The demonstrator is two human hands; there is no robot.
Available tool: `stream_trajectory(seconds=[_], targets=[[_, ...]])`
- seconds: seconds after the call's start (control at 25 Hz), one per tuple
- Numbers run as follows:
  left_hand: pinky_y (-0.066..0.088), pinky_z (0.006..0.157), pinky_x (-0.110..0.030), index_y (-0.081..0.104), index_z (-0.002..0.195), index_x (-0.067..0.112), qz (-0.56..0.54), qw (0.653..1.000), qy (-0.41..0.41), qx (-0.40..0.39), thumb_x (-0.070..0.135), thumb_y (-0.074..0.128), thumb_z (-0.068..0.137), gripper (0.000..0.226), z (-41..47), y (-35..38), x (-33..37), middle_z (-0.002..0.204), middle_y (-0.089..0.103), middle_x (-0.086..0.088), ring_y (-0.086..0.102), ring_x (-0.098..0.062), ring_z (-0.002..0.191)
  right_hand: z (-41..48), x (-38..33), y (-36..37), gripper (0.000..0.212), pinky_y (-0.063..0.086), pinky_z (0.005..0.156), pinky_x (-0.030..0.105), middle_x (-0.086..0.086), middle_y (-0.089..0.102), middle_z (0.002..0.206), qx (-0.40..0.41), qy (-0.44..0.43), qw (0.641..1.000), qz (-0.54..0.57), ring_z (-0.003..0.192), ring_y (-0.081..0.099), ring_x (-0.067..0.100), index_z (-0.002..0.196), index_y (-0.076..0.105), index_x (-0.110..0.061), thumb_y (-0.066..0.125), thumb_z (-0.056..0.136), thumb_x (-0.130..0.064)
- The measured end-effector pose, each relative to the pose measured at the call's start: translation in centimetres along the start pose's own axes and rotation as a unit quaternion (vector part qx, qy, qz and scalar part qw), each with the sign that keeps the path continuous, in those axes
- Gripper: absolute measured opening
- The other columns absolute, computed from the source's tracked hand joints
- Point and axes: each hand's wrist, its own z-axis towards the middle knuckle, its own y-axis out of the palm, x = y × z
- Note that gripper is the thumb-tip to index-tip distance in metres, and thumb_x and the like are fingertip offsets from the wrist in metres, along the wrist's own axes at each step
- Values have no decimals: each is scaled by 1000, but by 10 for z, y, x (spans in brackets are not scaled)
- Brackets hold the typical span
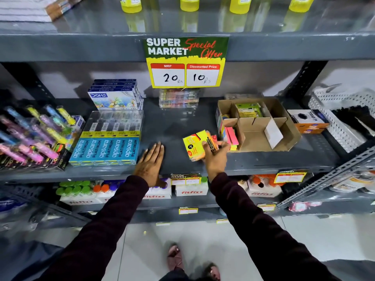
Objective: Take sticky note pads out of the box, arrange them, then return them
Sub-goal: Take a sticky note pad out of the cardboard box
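An open cardboard box (284,136) with dividers stands on the grey middle shelf (174,120), to the right. A green-labelled pad pack (248,110) sits in its back compartment. Pink and yellow sticky note pads (231,136) lean against the box's left wall, outside it. My right hand (215,157) grips a stack of yellow and orange sticky note pads (195,146) just left of the box, low over the shelf. My left hand (151,161) lies flat on the shelf, palm down, fingers together, holding nothing.
Blue Apsara pencil boxes (105,152) lie left of my left hand, with Doms boxes (115,96) behind. Highlighter packs (30,136) fill the far left. A price sign (185,61) hangs above. A white perforated basket (345,118) and an orange box (308,121) sit right of the carton.
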Motion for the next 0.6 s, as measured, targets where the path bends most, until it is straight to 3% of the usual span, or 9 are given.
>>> stream_trajectory(seconds=[0.12,0.2,0.28,0.36,0.52,0.6], targets=[[0,119,-40,-11,144,7,2,999,-20,25,28,68,77,105,2,1,1,158,-7,-13,-4,-25,146,4,-2,10,32,48,97,58,13,59,102,8,104,989,108,108,62,42,98,35,-14,64,91,-25],[1,118,-40,-9,144,7,9,999,-25,29,30,68,78,104,0,2,2,158,-6,-12,-1,-25,146,7,-7,12,28,45,102,46,17,56,112,55,79,992,85,114,57,41,106,41,-9,62,92,-20],[2,118,-39,-7,145,7,9,999,-26,35,38,71,75,109,-1,3,2,158,-5,-11,1,-24,146,5,-10,8,40,41,96,32,27,51,127,75,54,995,47,118,52,41,125,43,-5,62,92,-16],[2,118,-39,-4,145,8,-10,999,-24,38,44,74,71,114,0,2,1,158,-3,-10,2,-24,146,-2,-12,7,55,39,103,36,29,44,136,61,41,997,13,126,45,41,139,36,-6,62,92,-14],[1,118,-37,0,146,8,-43,998,-28,35,44,78,63,119,2,2,-1,159,1,-11,3,-23,146,-24,-9,8,63,27,117,43,23,28,150,35,-105,989,-103,141,27,36,143,35,-4,65,89,-11],[2,118,-37,2,145,6,-34,998,-23,39,44,78,64,118,1,3,-2,158,5,-13,5,-25,146,-20,-10,8,66,19,121,46,24,20,154,11,-167,955,-244,146,14,38,143,34,-2,65,89,-25]])
